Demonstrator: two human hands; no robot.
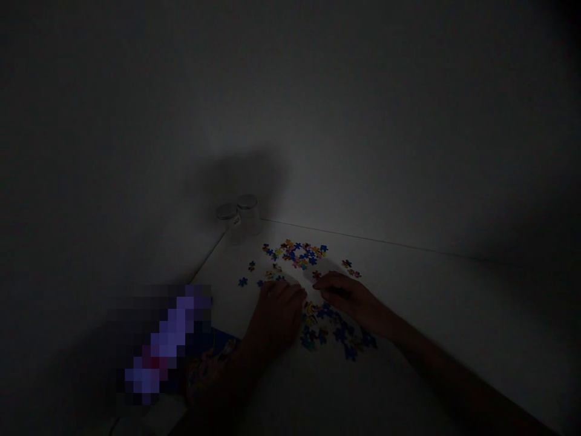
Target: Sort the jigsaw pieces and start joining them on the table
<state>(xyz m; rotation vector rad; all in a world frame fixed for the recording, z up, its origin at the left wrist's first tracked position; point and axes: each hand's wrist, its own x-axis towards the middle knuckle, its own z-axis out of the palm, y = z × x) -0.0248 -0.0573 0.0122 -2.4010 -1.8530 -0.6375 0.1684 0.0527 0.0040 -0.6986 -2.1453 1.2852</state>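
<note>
The scene is very dark. Small coloured jigsaw pieces (297, 254) lie scattered on a white table (431, 303), with a second cluster of mostly blue pieces (338, 333) nearer me. My left hand (276, 312) rests palm down on the table, its fingers curled towards the pieces. My right hand (347, 297) lies beside it, fingers bent and fingertips close to the left hand's. Whether either hand pinches a piece is hidden in the dark.
Two small clear jars with lids (239, 215) stand in the far corner where the table meets the white walls. A blurred bright object (163, 345) lies at the left beside a colourful printed sheet or box (213, 357).
</note>
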